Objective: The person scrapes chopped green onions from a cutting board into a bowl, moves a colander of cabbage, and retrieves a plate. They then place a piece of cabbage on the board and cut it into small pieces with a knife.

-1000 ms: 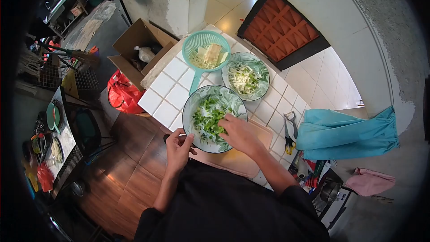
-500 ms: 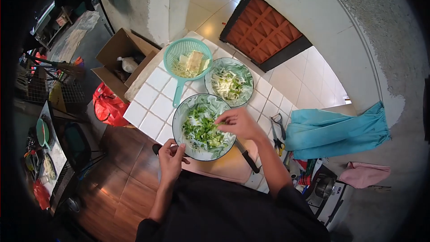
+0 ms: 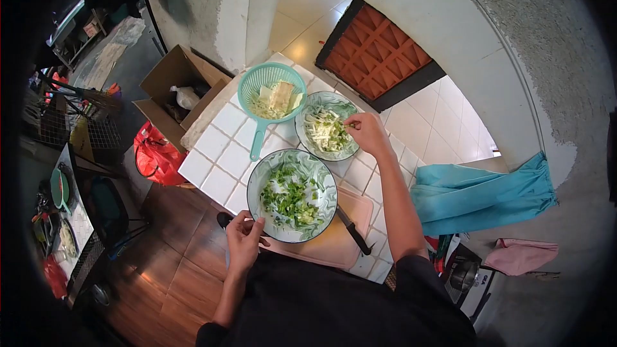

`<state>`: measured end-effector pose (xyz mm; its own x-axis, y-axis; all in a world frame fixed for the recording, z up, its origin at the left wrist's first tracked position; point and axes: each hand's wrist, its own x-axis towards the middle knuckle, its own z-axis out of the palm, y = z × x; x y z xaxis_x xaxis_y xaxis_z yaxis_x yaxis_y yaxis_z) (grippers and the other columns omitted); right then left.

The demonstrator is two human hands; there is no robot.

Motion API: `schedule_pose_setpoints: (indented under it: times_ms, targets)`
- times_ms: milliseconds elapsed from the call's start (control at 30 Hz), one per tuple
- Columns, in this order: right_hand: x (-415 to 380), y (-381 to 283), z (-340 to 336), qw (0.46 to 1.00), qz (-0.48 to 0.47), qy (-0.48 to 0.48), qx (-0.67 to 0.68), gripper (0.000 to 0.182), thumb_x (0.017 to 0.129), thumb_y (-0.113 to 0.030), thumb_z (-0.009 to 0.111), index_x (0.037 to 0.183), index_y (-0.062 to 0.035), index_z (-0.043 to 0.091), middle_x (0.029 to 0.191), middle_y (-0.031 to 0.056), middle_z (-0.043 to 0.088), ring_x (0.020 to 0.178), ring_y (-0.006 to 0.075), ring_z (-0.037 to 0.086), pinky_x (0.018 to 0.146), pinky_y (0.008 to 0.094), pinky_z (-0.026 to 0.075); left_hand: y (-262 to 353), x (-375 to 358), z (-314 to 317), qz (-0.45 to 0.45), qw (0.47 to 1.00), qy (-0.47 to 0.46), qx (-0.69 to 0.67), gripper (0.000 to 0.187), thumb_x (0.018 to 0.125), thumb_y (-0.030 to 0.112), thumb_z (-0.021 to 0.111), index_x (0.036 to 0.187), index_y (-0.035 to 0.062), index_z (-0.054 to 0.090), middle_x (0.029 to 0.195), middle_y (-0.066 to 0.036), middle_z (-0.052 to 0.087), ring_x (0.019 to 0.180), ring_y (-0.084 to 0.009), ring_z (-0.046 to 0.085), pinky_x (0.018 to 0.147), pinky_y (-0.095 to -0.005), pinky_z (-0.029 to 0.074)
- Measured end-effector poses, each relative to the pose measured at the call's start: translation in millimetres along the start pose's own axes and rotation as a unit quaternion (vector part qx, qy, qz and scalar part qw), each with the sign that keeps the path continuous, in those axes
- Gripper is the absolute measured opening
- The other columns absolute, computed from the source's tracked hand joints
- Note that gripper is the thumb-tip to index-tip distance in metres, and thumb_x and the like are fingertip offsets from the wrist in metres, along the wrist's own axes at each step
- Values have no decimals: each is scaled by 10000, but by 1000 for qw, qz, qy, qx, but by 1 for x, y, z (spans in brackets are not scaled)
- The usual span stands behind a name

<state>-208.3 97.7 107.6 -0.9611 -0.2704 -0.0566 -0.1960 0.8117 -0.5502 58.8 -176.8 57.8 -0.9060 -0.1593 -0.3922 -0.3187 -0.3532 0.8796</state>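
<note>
My left hand grips the near-left rim of a green-and-white marbled bowl. Chopped greens lie spread in that bowl. Over the right edge of a second marbled bowl, my right hand has its fingers pinched together around a bit of chopped greens. White shreds mixed with green bits fill this farther bowl. Left of it sits a turquoise colander with a handle, holding pale slabs and shreds.
A pink cutting board lies partly under the near bowl, with a black-handled knife on it. White tiles cover the counter. A cardboard box and red bag stand left; a teal cloth hangs right.
My right hand has moved from the greens in the near bowl up and right to the farther bowl. My left hand still holds the near bowl's rim.
</note>
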Motion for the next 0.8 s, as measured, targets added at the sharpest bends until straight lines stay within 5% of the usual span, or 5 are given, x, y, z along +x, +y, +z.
schedule_pose_setpoints:
  times_ms: [567, 800]
  targets:
    - [-4, -2, 14, 977, -64, 186, 79, 160, 808, 24, 618, 937, -11, 708, 868, 157, 649, 806, 324, 644, 740, 420, 504, 13, -12, -24, 24, 1000, 10, 13, 103, 967, 64, 610, 910, -11, 568, 723, -37, 617, 521, -75, 550, 443, -233, 511]
    - [-21, 12, 27, 966, -33, 222, 128, 153, 840, -6, 654, 989, -7, 688, 934, 138, 687, 857, 264, 681, 763, 352, 527, 25, -14, -46, 36, 999, -17, 2, 63, 957, 37, 611, 972, -21, 591, 722, -73, 658, 481, -102, 581, 441, -224, 472]
